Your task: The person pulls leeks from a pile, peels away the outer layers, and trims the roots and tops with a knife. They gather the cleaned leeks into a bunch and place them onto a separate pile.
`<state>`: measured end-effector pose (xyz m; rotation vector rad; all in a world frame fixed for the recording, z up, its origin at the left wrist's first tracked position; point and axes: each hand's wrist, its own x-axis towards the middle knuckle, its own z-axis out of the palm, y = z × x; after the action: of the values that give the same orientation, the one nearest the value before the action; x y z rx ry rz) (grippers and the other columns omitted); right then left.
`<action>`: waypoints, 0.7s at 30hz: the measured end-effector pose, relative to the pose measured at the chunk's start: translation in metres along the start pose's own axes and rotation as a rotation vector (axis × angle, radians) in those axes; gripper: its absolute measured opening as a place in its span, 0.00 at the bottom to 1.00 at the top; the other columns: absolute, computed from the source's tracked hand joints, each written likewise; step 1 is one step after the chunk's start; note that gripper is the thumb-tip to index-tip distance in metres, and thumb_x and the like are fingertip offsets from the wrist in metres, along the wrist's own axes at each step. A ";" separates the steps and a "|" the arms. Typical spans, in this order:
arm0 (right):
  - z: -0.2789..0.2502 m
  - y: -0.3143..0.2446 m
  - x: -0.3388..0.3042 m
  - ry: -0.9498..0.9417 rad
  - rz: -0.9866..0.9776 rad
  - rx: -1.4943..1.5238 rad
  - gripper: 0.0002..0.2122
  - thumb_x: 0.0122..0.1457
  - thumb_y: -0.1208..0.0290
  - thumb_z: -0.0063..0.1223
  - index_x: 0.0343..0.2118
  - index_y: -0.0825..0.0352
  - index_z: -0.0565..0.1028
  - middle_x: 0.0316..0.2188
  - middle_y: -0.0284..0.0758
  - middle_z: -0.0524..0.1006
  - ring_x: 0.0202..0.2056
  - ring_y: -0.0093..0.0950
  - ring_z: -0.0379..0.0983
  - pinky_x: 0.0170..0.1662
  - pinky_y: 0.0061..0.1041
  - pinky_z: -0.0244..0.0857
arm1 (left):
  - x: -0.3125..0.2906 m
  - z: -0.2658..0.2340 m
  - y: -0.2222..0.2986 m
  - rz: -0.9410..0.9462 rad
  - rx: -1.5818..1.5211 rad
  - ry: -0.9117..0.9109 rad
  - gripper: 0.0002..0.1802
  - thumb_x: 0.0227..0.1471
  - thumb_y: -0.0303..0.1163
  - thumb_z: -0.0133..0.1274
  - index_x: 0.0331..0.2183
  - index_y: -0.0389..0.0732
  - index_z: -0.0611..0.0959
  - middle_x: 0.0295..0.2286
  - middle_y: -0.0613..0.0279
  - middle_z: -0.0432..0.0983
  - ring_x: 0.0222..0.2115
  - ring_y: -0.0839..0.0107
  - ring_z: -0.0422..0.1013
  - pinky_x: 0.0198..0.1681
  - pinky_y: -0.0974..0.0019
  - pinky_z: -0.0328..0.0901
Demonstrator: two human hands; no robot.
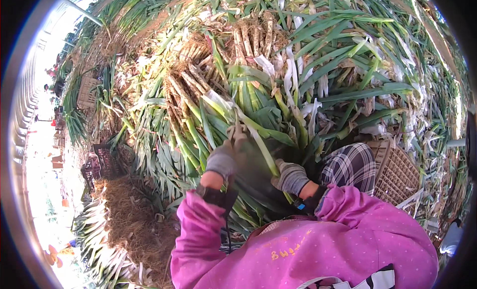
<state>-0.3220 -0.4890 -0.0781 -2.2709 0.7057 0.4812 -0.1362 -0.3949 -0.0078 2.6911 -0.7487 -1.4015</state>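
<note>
My right hand, in a grey knit glove, is closed around the green leafy part of a long green onion. The stalk slants up and left, its pale end over the pile. Just left of it, my left hand, also gloved in grey, has its fingers pointing up near the stalk. Motion blurs its fingers, so whether they grip anything is unclear. Beyond both hands lie unpeeled green onions, their soil-browned shanks and roots pointing away from me. Another bunch with brown roots lies farther back.
Trimmed onions with matted roots are stacked at lower left, beside a dark crate. A tan plastic crate stands by my plaid-covered knee. Loose leaves and pale peelings cover the right side. Another crate sits far left.
</note>
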 end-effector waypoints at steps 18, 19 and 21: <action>0.039 0.030 -0.003 -0.043 0.139 0.539 0.24 0.39 0.71 0.57 0.42 0.71 0.64 0.21 0.40 0.72 0.22 0.31 0.70 0.27 0.28 0.64 | 0.001 0.013 0.001 0.080 0.179 0.126 0.23 0.44 0.45 0.46 0.41 0.42 0.69 0.30 0.45 0.73 0.32 0.52 0.72 0.35 0.56 0.66; 0.032 0.026 -0.008 -0.049 0.135 0.531 0.24 0.39 0.71 0.57 0.42 0.71 0.64 0.21 0.40 0.72 0.22 0.31 0.70 0.27 0.28 0.64 | -0.003 0.014 0.001 0.079 0.128 0.180 0.25 0.41 0.45 0.51 0.31 0.29 0.76 0.27 0.43 0.74 0.31 0.53 0.72 0.35 0.59 0.65; 0.018 0.013 -0.020 -0.174 0.049 1.018 0.23 0.39 0.75 0.56 0.42 0.71 0.65 0.20 0.38 0.72 0.18 0.25 0.68 0.22 0.25 0.63 | -0.009 0.012 -0.008 0.105 0.047 0.180 0.25 0.41 0.45 0.51 0.31 0.29 0.76 0.27 0.43 0.74 0.32 0.53 0.72 0.35 0.58 0.65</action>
<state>-0.3478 -0.4769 -0.0871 -1.2461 0.6966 0.2411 -0.1469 -0.3817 -0.0103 2.7209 -0.9014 -1.1151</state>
